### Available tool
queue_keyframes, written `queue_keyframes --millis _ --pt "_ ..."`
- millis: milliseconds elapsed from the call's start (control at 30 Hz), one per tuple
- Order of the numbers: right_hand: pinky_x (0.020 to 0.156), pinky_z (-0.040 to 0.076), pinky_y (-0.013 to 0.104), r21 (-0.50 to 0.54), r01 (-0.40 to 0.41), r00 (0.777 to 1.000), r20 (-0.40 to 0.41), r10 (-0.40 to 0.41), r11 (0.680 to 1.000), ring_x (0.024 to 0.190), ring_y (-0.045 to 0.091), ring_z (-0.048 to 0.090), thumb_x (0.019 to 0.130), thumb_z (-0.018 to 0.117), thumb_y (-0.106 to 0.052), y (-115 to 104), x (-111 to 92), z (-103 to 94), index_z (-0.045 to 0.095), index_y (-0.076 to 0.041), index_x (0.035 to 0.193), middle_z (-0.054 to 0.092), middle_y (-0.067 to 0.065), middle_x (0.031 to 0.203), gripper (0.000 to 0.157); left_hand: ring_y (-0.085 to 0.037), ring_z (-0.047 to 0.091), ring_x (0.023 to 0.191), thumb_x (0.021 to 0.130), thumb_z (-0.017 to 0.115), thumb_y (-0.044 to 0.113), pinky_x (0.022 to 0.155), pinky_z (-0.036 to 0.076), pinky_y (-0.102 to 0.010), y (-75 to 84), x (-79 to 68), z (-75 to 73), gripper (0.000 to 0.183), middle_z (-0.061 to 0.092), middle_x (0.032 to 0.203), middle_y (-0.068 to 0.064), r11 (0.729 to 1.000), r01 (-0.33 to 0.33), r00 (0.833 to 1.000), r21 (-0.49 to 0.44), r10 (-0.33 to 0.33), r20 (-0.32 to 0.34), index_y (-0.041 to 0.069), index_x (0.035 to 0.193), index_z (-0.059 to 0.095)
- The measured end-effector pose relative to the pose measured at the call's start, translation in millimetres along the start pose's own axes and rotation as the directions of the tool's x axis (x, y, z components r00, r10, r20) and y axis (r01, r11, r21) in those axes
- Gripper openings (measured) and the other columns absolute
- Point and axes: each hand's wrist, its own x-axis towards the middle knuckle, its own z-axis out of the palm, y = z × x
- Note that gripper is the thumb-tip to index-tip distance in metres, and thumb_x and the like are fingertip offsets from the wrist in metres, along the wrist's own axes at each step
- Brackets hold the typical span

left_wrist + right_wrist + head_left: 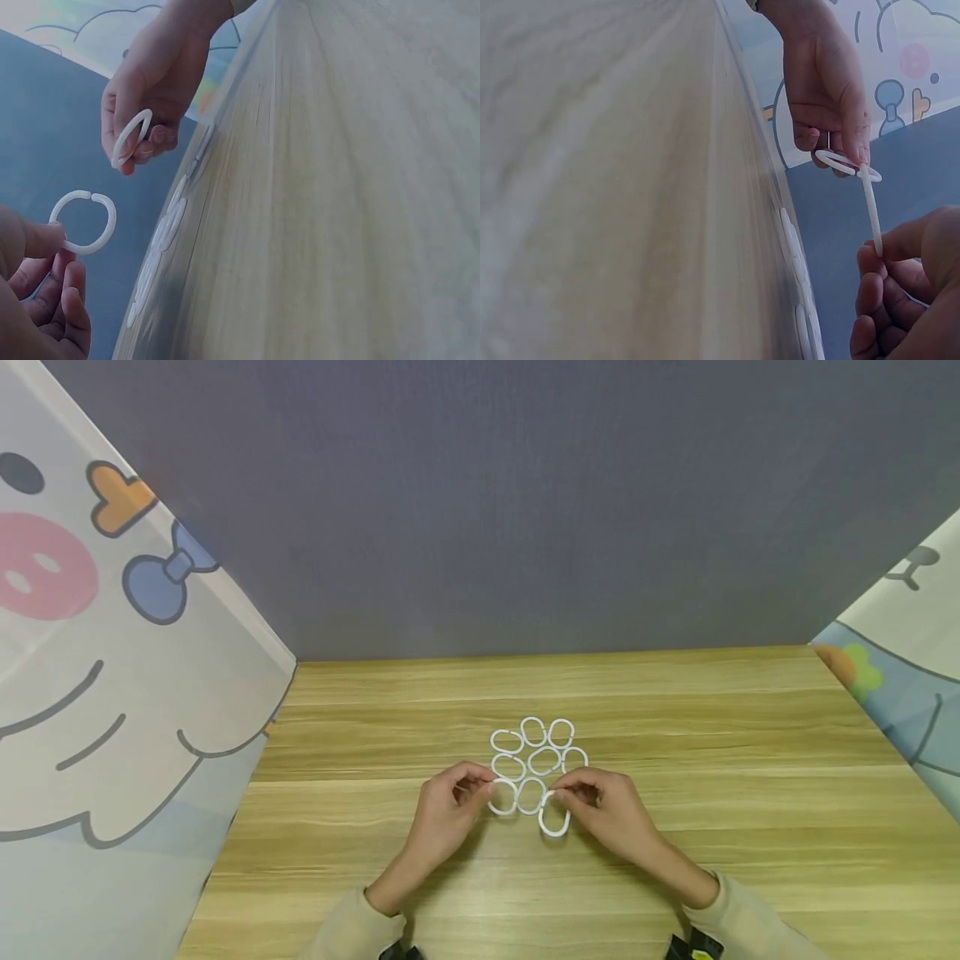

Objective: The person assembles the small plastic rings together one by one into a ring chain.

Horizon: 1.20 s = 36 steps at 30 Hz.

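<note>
My left hand [446,817] pinches a white plastic C-shaped ring [502,812] between thumb and fingers; a small gap shows in that ring in the left wrist view. Another white ring [553,835] is held between the thumb and fingers of my right hand [613,815]. Both held rings are raised above the table, as the left wrist view shows. Seen edge-on in the right wrist view, the right hand's ring [871,206] reaches close to the left hand's ring [832,160]; whether they touch I cannot tell. Several similar rings [532,812] lie in a cluster beneath and beyond the hands.
The wood-grain table [712,760] extends on both sides of the hands. A grey panel [525,527] stands along its far edge. Cartoon-printed panels flank it on the left [142,710] and right [915,635].
</note>
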Motion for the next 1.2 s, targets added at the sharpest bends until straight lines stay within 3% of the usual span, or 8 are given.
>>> queue_keyframes --millis 167,400,600,1200 --pt "0.056 0.044 0.022 0.034 -0.052 0.998 0.022 0.051 0.998 0.066 0.001 0.051 0.092 0.086 0.005 -2.9 1.9 -0.2 0.084 -0.015 0.096 0.071 -0.01 0.08 0.02 -0.01 0.065 0.083 0.098 0.082 0.0 0.071 0.051 -0.02 0.4 -0.6 1.2 0.007 0.074 0.089 0.001 1.0 0.004 1.0 -0.015 -0.004 0.008 0.007 0.101 0.081" --pt "0.064 0.054 0.022 0.143 -0.103 0.994 0.063 0.095 0.984 0.075 0.003 0.061 0.093 0.084 0.004 -9.2 3.9 1.6 0.084 -0.008 0.1 0.08 0.001 0.093 0.014 -0.011 0.065 0.083 0.098 0.082 0.001 0.071 0.05 -0.02 0.7 -1.2 3.0 0.006 0.074 0.09 0.001 1.0 0.003 1.0 -0.011 -0.003 0.024 0.005 0.102 0.081" --pt "0.063 0.055 0.023 0.149 -0.164 0.983 0.11 0.148 0.975 0.073 0.005 0.062 0.095 0.083 0.001 -11.3 6.3 3.3 0.084 -0.007 0.1 0.079 0.001 0.092 0.01 -0.011 0.065 0.083 0.098 0.083 0.003 0.072 0.049 -0.021 0.5 -2.5 4.8 0.006 0.074 0.09 0.001 1.0 0.002 0.999 -0.017 -0.002 0.042 0.008 0.102 0.081" --pt "0.059 0.051 0.022 0.128 -0.149 0.985 0.106 0.135 0.981 0.069 0.004 0.058 0.095 0.083 0.004 -10.0 8.6 8.9 0.084 -0.009 0.098 0.076 -0.004 0.085 0.013 -0.01 0.067 0.086 0.1 0.082 0.005 0.074 0.052 -0.022 0.9 -5.8 8.4 0.006 0.075 0.093 0.001 0.998 -0.043 0.995 -0.044 0.046 0.088 0.01 0.103 0.081"
